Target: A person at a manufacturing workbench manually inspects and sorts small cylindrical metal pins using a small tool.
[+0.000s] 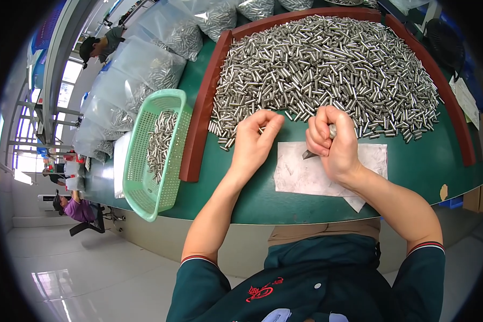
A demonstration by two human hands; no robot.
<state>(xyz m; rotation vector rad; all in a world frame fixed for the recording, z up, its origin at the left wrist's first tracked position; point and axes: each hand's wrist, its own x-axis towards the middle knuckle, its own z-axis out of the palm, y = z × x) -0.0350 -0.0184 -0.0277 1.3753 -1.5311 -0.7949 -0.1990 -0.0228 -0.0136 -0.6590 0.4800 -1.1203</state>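
- Here, metal pins (327, 70) lie heaped on the bench (284, 209), just beyond the left hand (256, 138) and right hand (335, 145).
- The left hand curls near the heap's edge; its grip I cannot tell.
- The right is clenched around a dark-tipped object (308, 154) above a white sheet (295, 177).

Silvery pins (327, 70) heaped, dark-tipped tool (308, 154) slanted

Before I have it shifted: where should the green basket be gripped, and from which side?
Probably by the short near rim of the green basket, coming from the person's side: that end faces the front edge of the table, and its metal pins lie mostly farther back. The red rail crowds its right long side.
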